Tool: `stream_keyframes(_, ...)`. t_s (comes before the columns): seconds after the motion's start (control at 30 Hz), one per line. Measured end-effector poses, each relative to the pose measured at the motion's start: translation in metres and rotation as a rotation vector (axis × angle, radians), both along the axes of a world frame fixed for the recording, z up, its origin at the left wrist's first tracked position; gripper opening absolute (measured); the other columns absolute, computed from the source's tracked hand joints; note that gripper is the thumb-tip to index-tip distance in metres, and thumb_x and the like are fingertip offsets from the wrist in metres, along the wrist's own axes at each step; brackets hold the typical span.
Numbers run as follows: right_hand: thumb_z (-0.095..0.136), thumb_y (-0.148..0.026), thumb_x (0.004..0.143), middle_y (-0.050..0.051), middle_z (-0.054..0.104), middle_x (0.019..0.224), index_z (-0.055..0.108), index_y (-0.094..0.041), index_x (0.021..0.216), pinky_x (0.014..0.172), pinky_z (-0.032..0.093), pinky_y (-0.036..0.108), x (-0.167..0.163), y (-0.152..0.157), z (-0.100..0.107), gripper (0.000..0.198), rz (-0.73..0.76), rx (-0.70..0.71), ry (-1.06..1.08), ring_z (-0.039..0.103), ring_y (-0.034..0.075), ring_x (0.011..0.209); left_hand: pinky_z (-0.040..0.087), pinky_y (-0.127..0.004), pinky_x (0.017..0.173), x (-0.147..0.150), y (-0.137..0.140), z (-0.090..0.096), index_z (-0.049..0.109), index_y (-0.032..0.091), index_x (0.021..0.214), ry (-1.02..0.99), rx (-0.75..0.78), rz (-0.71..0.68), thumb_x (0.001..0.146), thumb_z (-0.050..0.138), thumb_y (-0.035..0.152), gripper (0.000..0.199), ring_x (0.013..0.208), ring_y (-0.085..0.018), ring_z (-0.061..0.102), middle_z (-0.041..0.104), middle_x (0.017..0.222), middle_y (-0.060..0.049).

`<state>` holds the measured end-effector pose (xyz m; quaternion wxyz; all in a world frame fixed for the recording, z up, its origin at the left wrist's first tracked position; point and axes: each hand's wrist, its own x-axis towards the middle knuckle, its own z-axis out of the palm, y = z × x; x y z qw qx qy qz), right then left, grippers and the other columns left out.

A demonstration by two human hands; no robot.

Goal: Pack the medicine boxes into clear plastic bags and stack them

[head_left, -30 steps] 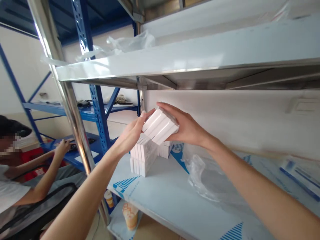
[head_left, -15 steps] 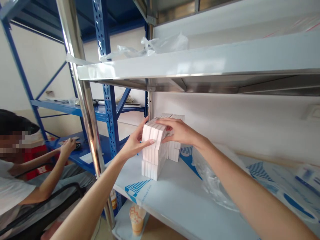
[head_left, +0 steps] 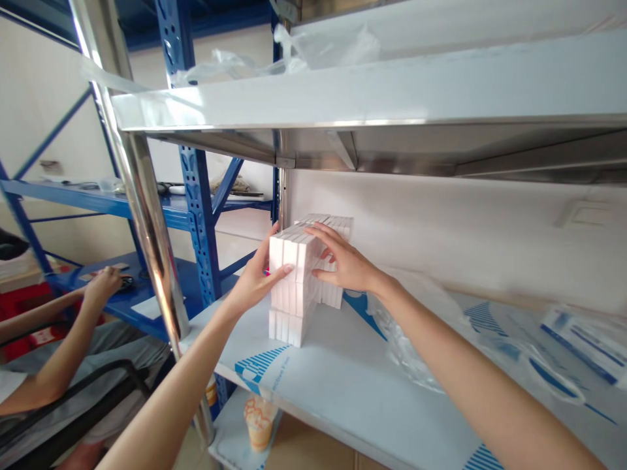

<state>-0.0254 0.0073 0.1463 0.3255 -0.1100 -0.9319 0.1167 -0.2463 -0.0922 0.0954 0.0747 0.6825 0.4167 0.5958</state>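
A stack of thin white boxes [head_left: 288,287], set on edge in layers, stands on the film-covered shelf. My left hand [head_left: 259,271] grips the left side of the upper layer, its thumb across the front face. My right hand [head_left: 345,261] is on the other side, fingers over the top edge and thumb against the right face. Between my hands the upper boxes line up closely with those underneath. More white boxes [head_left: 333,295] stand directly behind, partly hidden by my right hand.
Clear plastic wrap [head_left: 414,359] lies right of the stack, with a blue-and-white packet [head_left: 582,343] farther right. A metal shelf [head_left: 343,98] hangs overhead, beside a steel post [head_left: 142,196]. Below stands a drink cup [head_left: 258,427]. A seated person [head_left: 63,352] is at left.
The upper boxes, tilted and out of line before, now sit upright and flush on the layer below. Both hands stay on them. The view has shifted somewhat to the right.
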Motion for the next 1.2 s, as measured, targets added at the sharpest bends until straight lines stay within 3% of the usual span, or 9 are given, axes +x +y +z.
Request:
stream_keyframes(0.27,0.063,-0.019,0.084,0.005,0.039,0.156,0.044,-0.038,0.147,0.086,0.058,0.04,0.065,-0.011,0.0,0.068,-0.102,-0.02,0.069,0.066,0.018,0.09,0.029,-0.058,0.119,0.057,-0.036,0.029,0.063,0.031,0.126,0.354,0.551,0.56,0.085,0.066,0.019,0.043,0.143,-0.035,0.037,0.057,0.139,-0.008)
stream_keyframes(0.37,0.064,-0.023,0.086,0.006,0.052,0.145,0.059,-0.033,0.135,0.086,0.057,0.039,0.105,-0.014,0.0,0.05,-0.158,-0.005,0.02,0.067,0.018,0.089,0.046,-0.051,0.104,0.1,-0.04,0.038,0.068,0.031,0.113,0.453,0.575,0.308,0.085,0.061,0.014,0.034,0.118,-0.032,0.057,0.067,0.113,-0.006)
stream_keyframes(0.47,0.063,-0.027,0.088,0.004,0.071,0.119,0.066,-0.029,0.124,0.08,0.057,0.035,0.15,-0.011,-0.001,0.036,-0.212,-0.062,-0.064,0.069,0.019,0.089,0.052,-0.043,0.088,0.144,-0.029,0.042,0.069,0.025,0.112,0.684,0.331,-0.018,0.092,0.053,0.02,0.025,0.098,-0.027,0.063,0.069,0.102,-0.009)
stream_keyframes(0.6,0.064,-0.025,0.088,0.004,0.077,0.1,0.072,-0.025,0.114,0.083,0.056,0.036,0.211,-0.003,-0.009,0.028,-0.339,-0.149,-0.133,0.071,0.019,0.086,0.05,-0.047,0.091,0.186,0.003,0.033,0.065,0.023,0.127,0.852,0.005,-0.092,0.097,0.052,0.045,0.039,0.109,-0.033,0.061,0.07,0.105,-0.012)
stream_keyframes(0.73,0.068,-0.023,0.083,0.005,0.077,0.101,0.073,-0.024,0.114,0.075,0.057,0.031,0.26,0.001,-0.023,0.031,-0.38,-0.266,-0.201,0.072,0.019,0.083,0.05,-0.039,0.077,0.205,0.037,0.016,0.062,0.028,0.131,0.884,-0.248,-0.161,0.091,0.061,0.045,0.044,0.087,-0.029,0.067,0.072,0.095,-0.008)
stream_keyframes(0.87,0.073,-0.03,0.081,0.005,0.071,0.121,0.061,-0.032,0.134,0.05,0.051,0.025,0.282,-0.001,-0.039,0.055,-0.342,-0.475,-0.256,0.062,0.009,0.053,0.05,-0.031,0.074,0.22,0.058,0.007,0.055,0.031,0.136,0.637,-0.308,-0.321,0.094,0.057,0.031,0.042,0.077,-0.02,0.065,0.069,0.082,0.0)
stream_keyframes(1.0,0.084,-0.025,0.068,0.004,0.063,0.133,0.04,-0.042,0.15,0.045,0.045,0.024,0.275,-0.007,-0.054,0.095,-0.277,-0.409,-0.069,0.048,0.005,0.048,0.051,-0.03,0.078,0.241,0.069,0.005,0.044,0.028,0.136,0.337,-0.32,-0.472,0.09,0.066,0.034,0.051,0.08,-0.016,0.065,0.067,0.085,0.002)
stream_keyframes(1.1,0.078,-0.024,0.075,0.0,0.071,0.107,0.049,-0.037,0.144,0.047,0.043,0.025,0.262,-0.01,-0.062,0.075,-0.252,-0.384,0.061,0.042,0.006,0.047,0.05,-0.031,0.084,0.257,0.076,-0.002,0.043,0.026,0.13,0.201,-0.266,-0.504,0.087,0.072,0.033,0.052,0.086,-0.016,0.066,0.067,0.086,0.001)
stream_keyframes(1.2,0.071,-0.024,0.08,-0.004,0.067,0.075,0.071,-0.025,0.107,0.052,0.045,0.025,0.255,-0.008,-0.066,0.027,-0.286,-0.445,0.211,0.051,0.009,0.051,0.049,-0.035,0.09,0.262,0.082,-0.013,0.044,0.024,0.125,0.075,-0.173,-0.485,0.084,0.076,0.035,0.053,0.101,-0.019,0.063,0.065,0.103,-0.005)
